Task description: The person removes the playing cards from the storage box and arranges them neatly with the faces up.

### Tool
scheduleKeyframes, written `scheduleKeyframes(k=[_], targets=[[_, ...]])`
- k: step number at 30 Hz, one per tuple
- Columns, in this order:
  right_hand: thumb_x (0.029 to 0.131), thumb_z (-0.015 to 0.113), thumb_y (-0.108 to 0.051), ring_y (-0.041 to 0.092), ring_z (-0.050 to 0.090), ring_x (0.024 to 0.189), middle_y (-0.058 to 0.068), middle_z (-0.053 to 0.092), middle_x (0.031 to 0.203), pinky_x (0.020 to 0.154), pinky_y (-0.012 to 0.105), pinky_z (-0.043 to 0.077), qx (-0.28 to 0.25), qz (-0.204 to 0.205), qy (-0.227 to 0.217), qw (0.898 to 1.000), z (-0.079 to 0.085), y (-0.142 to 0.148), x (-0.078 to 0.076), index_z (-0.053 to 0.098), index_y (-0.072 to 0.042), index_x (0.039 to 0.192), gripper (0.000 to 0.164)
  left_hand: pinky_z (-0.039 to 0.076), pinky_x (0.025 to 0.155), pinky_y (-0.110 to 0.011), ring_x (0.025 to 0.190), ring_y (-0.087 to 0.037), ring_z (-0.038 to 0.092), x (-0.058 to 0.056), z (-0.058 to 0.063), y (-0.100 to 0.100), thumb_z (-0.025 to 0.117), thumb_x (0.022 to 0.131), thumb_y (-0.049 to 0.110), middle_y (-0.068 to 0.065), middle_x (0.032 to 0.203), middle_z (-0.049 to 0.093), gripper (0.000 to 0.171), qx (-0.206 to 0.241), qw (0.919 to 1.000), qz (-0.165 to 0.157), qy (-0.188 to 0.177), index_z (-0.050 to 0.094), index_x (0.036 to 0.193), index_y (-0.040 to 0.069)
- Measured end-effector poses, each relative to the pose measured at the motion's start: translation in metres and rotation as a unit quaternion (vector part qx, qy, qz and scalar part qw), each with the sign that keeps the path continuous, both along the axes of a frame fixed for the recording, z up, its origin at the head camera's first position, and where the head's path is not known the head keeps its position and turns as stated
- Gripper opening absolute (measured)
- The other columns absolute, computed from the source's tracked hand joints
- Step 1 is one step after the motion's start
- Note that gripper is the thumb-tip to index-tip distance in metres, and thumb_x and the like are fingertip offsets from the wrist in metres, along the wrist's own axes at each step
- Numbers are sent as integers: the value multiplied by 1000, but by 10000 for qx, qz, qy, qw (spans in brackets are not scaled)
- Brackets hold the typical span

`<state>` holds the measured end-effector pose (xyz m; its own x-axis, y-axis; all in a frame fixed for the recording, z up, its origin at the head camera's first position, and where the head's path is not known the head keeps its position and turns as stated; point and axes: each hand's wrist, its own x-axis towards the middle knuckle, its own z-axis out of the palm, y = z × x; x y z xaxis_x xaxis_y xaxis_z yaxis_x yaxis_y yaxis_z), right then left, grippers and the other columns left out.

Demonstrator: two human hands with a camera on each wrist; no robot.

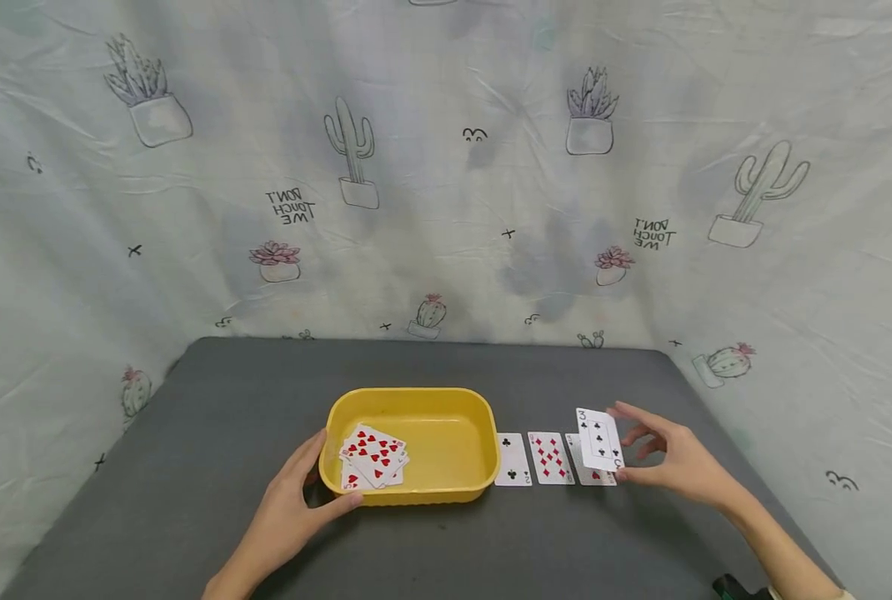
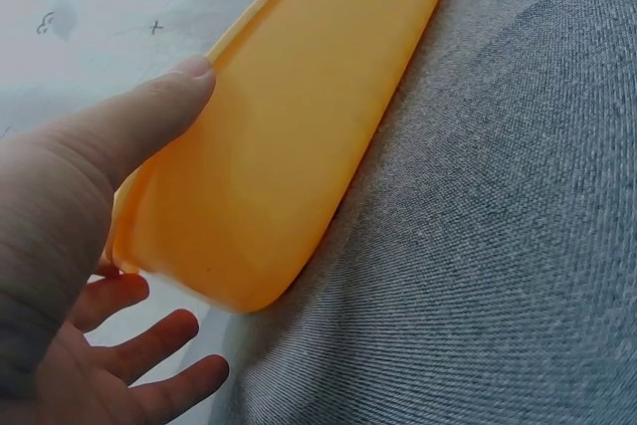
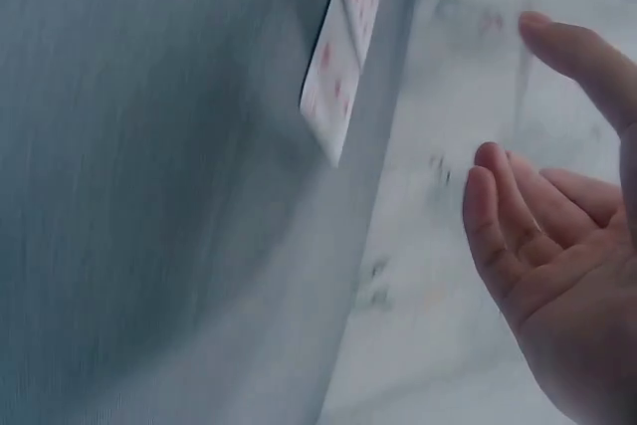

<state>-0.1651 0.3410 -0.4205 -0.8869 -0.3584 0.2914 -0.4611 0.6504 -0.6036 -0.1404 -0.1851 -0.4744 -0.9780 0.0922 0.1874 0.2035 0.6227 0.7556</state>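
Note:
My left hand [image 1: 284, 492] grips the left end of a yellow plastic tray [image 1: 453, 497], its thumb along the near wall. In the left wrist view the thumb lies against the tray's outer wall [image 2: 299, 126] and three fingers are spread below. Several heart playing cards [image 1: 374, 457] lie overlapping in the tray's left part. My right hand [image 1: 674, 458] holds a three of clubs [image 1: 599, 439] by its right edge between thumb and finger. That card is tilted and partly covers a heart card [image 1: 594, 477]. No card shows between the fingers in the right wrist view.
Right of the tray, a two of clubs [image 1: 513, 459], a diamond card [image 1: 551, 458] and the heart card form a row. They lie on a grey cloth-covered table [image 1: 431, 542]. A pale curtain with cactus drawings [image 1: 446, 208] hangs behind the table and along its sides.

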Motion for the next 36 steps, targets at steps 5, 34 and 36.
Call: scheduleKeyframes(k=[5, 34, 36], targets=[[75, 88, -19, 22, 64, 72, 14, 62, 108, 60, 29, 52, 57, 92, -799, 9967, -2, 39, -7, 46, -1, 145, 84, 48, 97, -45, 129, -30, 44, -1, -1, 2, 78, 73, 63, -12, 153, 32, 110, 2, 10000, -3, -4, 26, 157, 13], [70, 89, -29, 10, 53, 69, 14, 61, 128, 56, 25, 40, 800, 578, -981, 9903, -43, 95, -48, 46, 4, 142, 90, 47, 97, -44, 131, -31, 42, -2, -1, 4, 76, 73, 64, -13, 153, 31, 112, -67, 10000, 17, -1, 24, 157, 12], [69, 90, -30, 10, 53, 68, 11, 63, 127, 55, 25, 39, 852, 526, -973, 9902, -42, 94, -48, 46, 4, 142, 91, 47, 97, -45, 131, -31, 41, -3, -1, 5, 76, 73, 64, -12, 154, 31, 112, -59, 10000, 20, -14, 24, 157, 12]])
